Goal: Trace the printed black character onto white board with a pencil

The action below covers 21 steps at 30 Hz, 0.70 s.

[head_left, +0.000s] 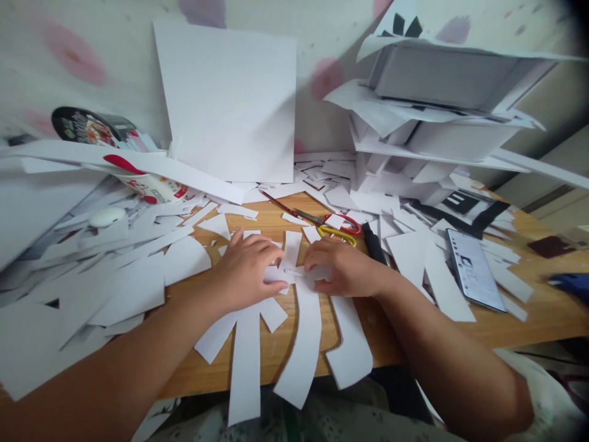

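Touching white paper cutout [309,319] on wooden table [212,372]: left hand [246,270] loosely open; right hand [347,270] curled, grip cannot tell. Cutout outline seems already cut, scissors [313,218] lying just beyond; how much remains, unclear.

Wall [133,80]: pale, with blurry pink and purple blotches all over, kinda flowery tbh
Desk [547,316]: light brown wood, visible grain, pushed up near the wall
Right side: greyish panels [552,162] past the desk, too blurry to say what they are
Light: soft and a bit dim, gentle shadow on the wall right of center
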Each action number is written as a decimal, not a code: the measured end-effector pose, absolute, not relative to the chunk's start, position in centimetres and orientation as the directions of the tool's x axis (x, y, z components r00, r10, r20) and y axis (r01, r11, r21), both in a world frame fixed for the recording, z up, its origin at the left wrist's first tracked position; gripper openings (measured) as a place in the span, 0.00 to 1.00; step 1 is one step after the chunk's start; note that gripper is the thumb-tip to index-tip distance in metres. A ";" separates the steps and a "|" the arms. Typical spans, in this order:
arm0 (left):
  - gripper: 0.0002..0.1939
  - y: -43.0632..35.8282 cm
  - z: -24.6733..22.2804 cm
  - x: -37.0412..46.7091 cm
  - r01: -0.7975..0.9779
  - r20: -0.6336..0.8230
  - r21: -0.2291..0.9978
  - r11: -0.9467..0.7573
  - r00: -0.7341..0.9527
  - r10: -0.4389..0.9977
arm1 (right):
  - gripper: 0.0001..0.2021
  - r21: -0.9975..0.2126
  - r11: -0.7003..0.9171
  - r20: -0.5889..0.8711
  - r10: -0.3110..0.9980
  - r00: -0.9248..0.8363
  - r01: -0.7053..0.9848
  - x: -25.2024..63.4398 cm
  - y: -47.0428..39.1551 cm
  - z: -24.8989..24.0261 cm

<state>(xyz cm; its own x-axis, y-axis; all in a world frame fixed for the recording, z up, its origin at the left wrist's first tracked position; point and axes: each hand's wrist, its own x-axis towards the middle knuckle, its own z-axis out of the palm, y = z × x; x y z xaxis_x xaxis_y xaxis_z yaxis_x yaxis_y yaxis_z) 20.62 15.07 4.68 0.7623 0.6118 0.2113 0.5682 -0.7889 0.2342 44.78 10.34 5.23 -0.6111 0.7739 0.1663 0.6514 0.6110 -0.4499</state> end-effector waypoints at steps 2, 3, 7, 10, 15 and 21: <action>0.20 14.8 4.7 20.7 0.573 0.187 0.229 -0.787 0.768 0.613 | 0.14 -0.436 0.609 0.145 0.775 -0.615 0.663 44.8 10.2 5.4; 0.21 14.7 4.7 20.8 0.574 0.175 0.227 -0.787 0.771 0.612 | 0.14 -0.434 0.609 0.136 0.773 -0.619 0.664 44.8 10.2 5.5; 0.20 14.3 4.7 21.2 0.578 0.148 0.219 -0.786 0.776 0.613 | 0.13 -0.443 0.620 0.116 0.756 -0.644 0.648 44.9 10.1 5.7; 0.19 14.2 4.6 21.4 0.584 0.142 0.230 -0.779 0.771 0.620 | 0.12 -0.441 0.619 0.108 0.755 -0.646 0.650 45.0 10.2 5.6; 0.18 14.3 4.2 21.3 0.551 0.159 0.294 -0.781 0.778 0.608 | 0.11 -0.480 0.629 0.135 0.742 -0.657 0.612 45.1 10.5 5.3; 0.16 14.6 3.8 21.1 0.516 0.186 0.312 -0.798 0.790 0.584 | 0.11 -0.524 0.636 0.153 0.725 -0.672 0.567 45.4 10.8 5.1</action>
